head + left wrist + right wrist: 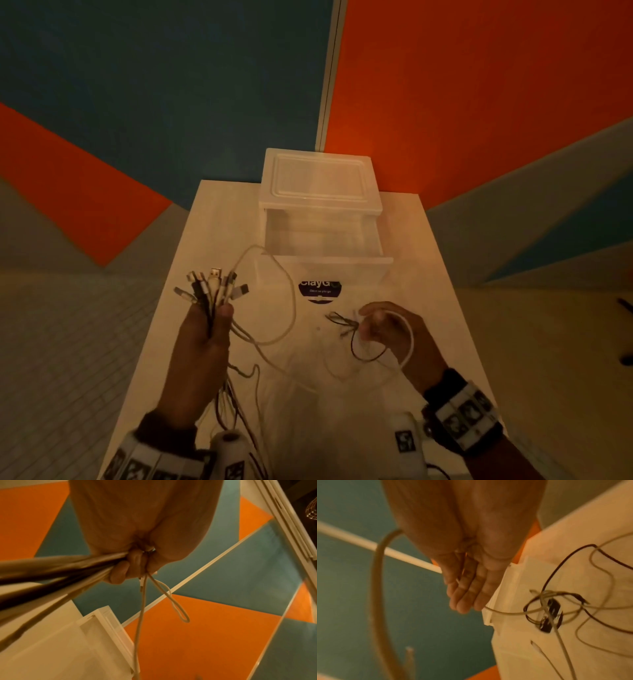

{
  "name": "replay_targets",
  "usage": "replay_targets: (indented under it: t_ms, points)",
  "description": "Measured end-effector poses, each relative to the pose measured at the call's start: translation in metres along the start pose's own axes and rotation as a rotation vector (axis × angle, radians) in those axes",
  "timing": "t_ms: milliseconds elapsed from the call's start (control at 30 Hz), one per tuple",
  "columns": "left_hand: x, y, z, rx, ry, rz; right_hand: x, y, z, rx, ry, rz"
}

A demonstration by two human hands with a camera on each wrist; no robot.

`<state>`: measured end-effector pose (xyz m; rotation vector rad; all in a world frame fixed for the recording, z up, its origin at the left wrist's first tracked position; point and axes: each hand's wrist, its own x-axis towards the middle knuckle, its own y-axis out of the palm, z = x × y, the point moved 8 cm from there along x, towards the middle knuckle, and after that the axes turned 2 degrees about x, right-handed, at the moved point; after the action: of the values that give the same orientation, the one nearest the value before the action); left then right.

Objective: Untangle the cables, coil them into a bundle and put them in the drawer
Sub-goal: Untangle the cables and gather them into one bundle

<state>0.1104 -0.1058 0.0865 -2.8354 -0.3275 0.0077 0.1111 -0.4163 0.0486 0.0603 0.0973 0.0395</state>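
My left hand (205, 339) is raised over the table's left side and grips a bunch of cables (214, 291), plug ends fanned upward. Their tails hang below the fist toward me. In the left wrist view the fingers (120, 572) are curled round the strands (51, 566), and a white loop (178, 609) dangles. My right hand (390, 329) is lower on the right. It pinches thin dark and pale cables (346, 323), and a white cable (409, 342) is looped over its back. A small tangle (547, 608) hangs beside the fingers (465, 595). The clear drawer (325, 270) stands pulled open and empty.
The translucent drawer unit (318, 178) sits at the far end of the white table (219, 240), with a dark round sticker (320, 291) in front of it. Orange and teal wall panels surround the table, and tiled floor lies to the left.
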Motion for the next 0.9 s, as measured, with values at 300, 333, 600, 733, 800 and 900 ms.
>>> replay_targets:
  t_ms: [300,333,600,733,800,900]
  points:
    - [-0.002,0.016,0.023,0.001,-0.072,0.071,-0.039,-0.015,-0.041,0.489,0.597,-0.023]
    - [-0.002,0.017,0.023,0.003,-0.071,0.072,-0.039,-0.025,-0.047,0.345,0.594,-0.052]
    - [-0.003,0.022,0.029,0.031,-0.083,0.082,-0.030,-0.035,-0.022,0.105,0.427,0.011]
    - [-0.005,0.026,0.032,0.031,-0.079,0.094,-0.033,-0.044,-0.035,-0.115,0.567,-0.020]
    - [-0.005,0.028,0.035,0.018,-0.091,0.097,-0.028,-0.043,-0.020,0.020,0.500,-0.029]
    - [-0.003,0.026,0.040,0.027,-0.099,0.079,-0.019,-0.035,0.010,0.405,0.395,0.020]
